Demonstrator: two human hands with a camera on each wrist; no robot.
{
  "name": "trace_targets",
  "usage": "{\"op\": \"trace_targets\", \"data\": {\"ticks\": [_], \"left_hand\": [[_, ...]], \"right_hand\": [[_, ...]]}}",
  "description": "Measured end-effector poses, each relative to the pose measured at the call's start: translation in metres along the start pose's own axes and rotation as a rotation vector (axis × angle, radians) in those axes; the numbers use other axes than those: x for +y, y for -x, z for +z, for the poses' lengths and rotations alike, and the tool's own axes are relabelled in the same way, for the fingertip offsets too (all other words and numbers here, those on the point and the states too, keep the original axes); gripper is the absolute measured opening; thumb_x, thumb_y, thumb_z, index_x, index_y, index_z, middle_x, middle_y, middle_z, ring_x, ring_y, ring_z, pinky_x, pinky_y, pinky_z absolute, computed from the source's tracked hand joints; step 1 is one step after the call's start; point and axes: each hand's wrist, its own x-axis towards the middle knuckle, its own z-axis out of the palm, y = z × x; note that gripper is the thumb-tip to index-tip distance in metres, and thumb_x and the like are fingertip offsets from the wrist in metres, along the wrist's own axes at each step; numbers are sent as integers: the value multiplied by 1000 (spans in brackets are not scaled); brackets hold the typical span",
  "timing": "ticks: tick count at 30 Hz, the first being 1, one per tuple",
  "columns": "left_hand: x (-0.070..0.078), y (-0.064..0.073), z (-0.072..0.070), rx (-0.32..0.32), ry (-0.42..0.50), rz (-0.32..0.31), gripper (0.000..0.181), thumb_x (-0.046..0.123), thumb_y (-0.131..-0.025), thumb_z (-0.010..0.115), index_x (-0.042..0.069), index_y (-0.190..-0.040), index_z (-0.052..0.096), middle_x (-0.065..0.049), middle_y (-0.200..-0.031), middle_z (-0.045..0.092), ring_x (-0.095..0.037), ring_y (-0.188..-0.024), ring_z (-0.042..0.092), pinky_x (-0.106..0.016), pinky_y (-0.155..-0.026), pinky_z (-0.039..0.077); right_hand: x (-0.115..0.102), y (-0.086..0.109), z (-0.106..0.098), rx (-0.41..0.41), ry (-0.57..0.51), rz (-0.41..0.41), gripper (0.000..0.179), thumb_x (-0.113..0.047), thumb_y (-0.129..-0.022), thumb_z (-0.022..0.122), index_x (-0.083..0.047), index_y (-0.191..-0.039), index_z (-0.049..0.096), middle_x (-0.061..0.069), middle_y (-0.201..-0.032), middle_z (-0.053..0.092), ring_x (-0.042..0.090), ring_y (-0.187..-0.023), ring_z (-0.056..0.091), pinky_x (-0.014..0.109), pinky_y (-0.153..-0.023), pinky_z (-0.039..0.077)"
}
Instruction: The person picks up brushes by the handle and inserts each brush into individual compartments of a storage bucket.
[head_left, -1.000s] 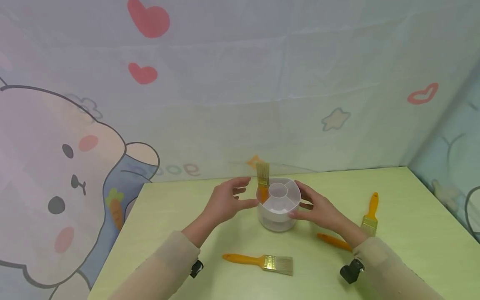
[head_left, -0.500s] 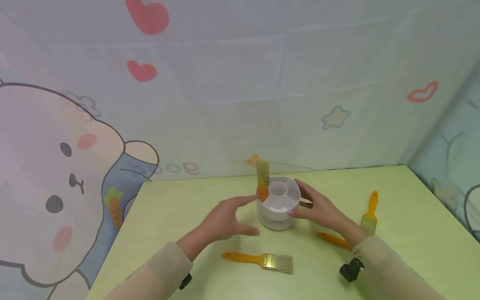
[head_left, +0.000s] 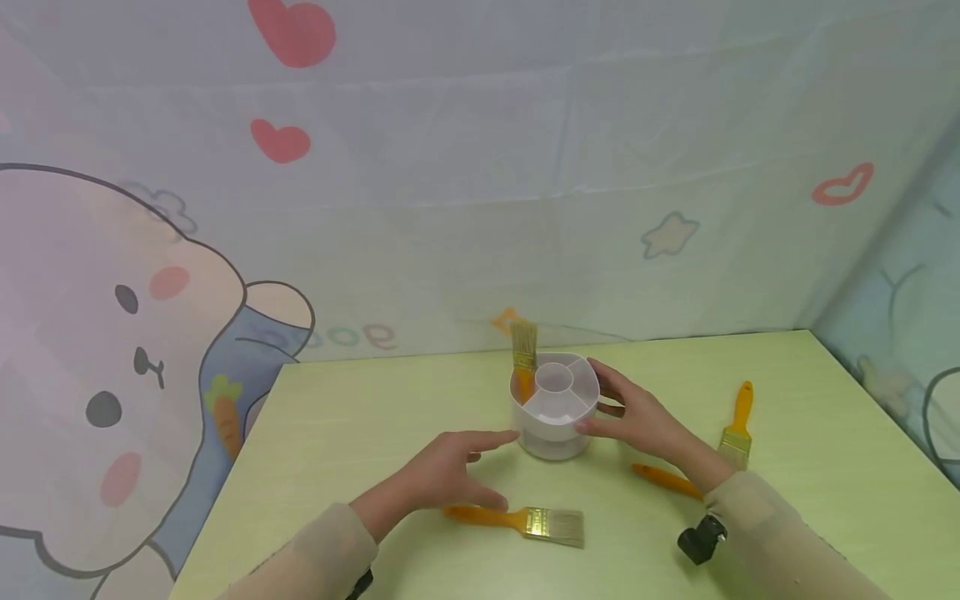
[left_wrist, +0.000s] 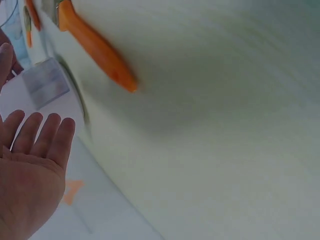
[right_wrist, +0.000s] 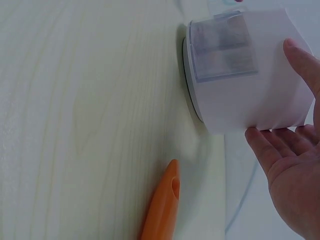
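A round white desk organizer (head_left: 555, 429) with divided compartments stands on the table, and a paintbrush (head_left: 525, 354) leans bristles-up in its left compartment. My right hand (head_left: 637, 421) holds the organizer's right side, thumb in front and fingers behind; the right wrist view shows the organizer's (right_wrist: 225, 100) clear drawer. Fingers apart, my left hand (head_left: 442, 475) hovers over the handle of a second paintbrush (head_left: 555, 527) lying in front, its thumb overlapping the handle in the head view. In the left wrist view the left hand (left_wrist: 35, 175) has nothing in its palm, and an orange handle (left_wrist: 102, 52) lies beyond.
To the right lie another paintbrush (head_left: 738, 429) and an orange handle (head_left: 663, 480), the latter partly hidden by my right forearm. A printed cloth (head_left: 465, 167) hangs behind the table's (head_left: 360, 408) back edge.
My left hand has moved away from the organizer's left side, down and toward the paintbrush in front. The right hand stays on the organizer.
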Motion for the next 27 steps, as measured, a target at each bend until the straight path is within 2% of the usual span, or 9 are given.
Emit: {"op": "trace_targets", "data": {"ticks": [5, 11, 13, 17, 24, 27], "left_hand": [[-5, 0, 11, -20, -76, 44, 81, 46, -69, 84, 31, -141, 50, 15, -139, 51, -13, -126, 52, -35, -102, 48], [-10, 3, 22, -13, -267, 158, 78, 52, -69, 81, 30, -138, 53, 12, -141, 51, -10, -133, 45, -37, -108, 42], [-12, 4, 24, -10, -306, 188, 75, 52, -71, 80, 29, -137, 54, 14, -140, 51, -10, -134, 44, -37, -107, 43], [-14, 5, 29, -8, -345, 225, 70, 48, -74, 79, 27, -137, 55, 12, -140, 51, -10, -133, 44, -38, -106, 44], [-17, 10, 37, -20, -382, 247, 57, 38, -81, 76, 27, -134, 58, 10, -140, 53, -9, -132, 46, -38, -105, 45], [-19, 12, 40, -16, -422, 292, 50, 37, -85, 73, 26, -133, 60, 8, -139, 54, -10, -131, 47, -38, -104, 46]], "right_hand": [[0, 0, 0, 3, 18, 8, 101, -43, -74, 81, -22, -153, 23, 4, -155, 31, 32, -138, 37, 46, -103, 45], [1, -1, 0, 8, 27, 24, 101, -46, -73, 81, -25, -153, 23, 0, -154, 32, 29, -137, 39, 45, -103, 45], [1, -1, 0, 6, 27, 23, 101, -45, -73, 81, -25, -153, 23, 0, -154, 32, 29, -137, 39, 45, -103, 46], [0, 0, 0, 5, 18, 13, 101, -44, -73, 82, -23, -153, 24, 2, -154, 32, 31, -137, 39, 46, -103, 46], [0, 0, 0, -2, 10, 7, 99, -40, -75, 82, -23, -153, 24, 4, -154, 32, 32, -137, 38, 46, -103, 45], [0, -1, 0, -1, 15, 6, 98, -36, -76, 81, -22, -153, 23, 5, -155, 31, 32, -137, 38, 48, -103, 45]]}}
